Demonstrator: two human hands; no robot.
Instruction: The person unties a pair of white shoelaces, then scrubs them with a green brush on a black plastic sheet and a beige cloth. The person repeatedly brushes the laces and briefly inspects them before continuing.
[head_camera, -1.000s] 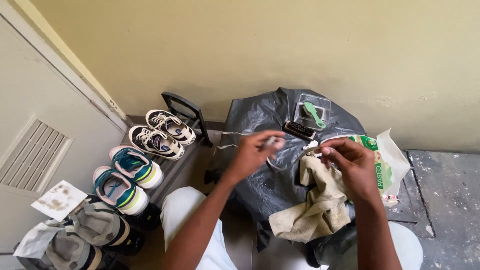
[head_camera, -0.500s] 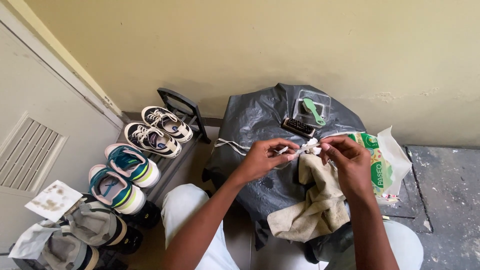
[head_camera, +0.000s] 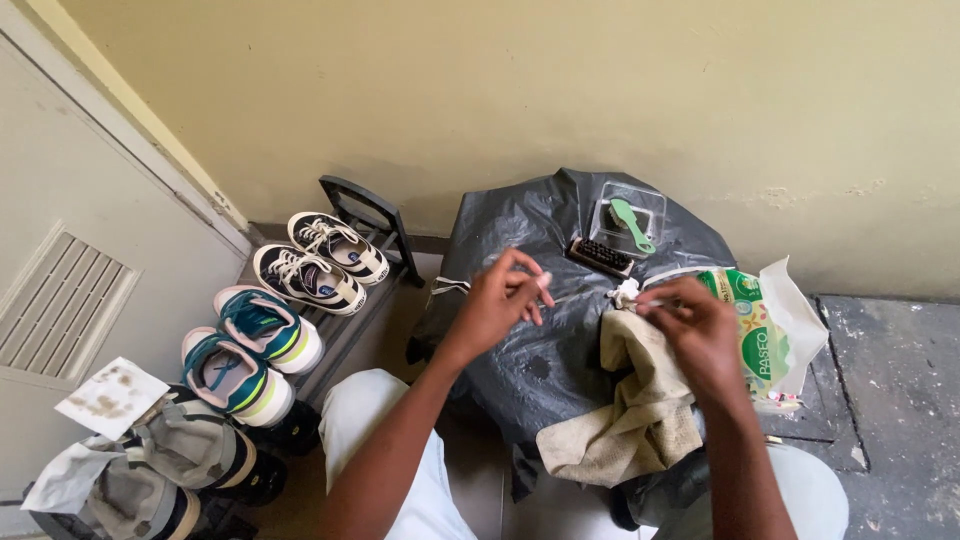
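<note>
Left hand (head_camera: 500, 300) and right hand (head_camera: 695, 325) stretch white shoelace (head_camera: 585, 296) between them.

We are seeing small table (head_camera: 520, 370) wearing black plastic sheet (head_camera: 500, 225). Clear case (head_camera: 628, 215) with green tool (head_camera: 630, 224) sitting at far edge, dark brush (head_camera: 601, 256) beside it; beige cloth (head_camera: 640, 410) draping over near edge; tissue pack (head_camera: 752, 335) lying at right edge.

Both hands (head_camera: 500, 300) (head_camera: 695, 325) pinching a white shoelace (head_camera: 585, 296) above a beige cloth (head_camera: 640, 410).
</note>
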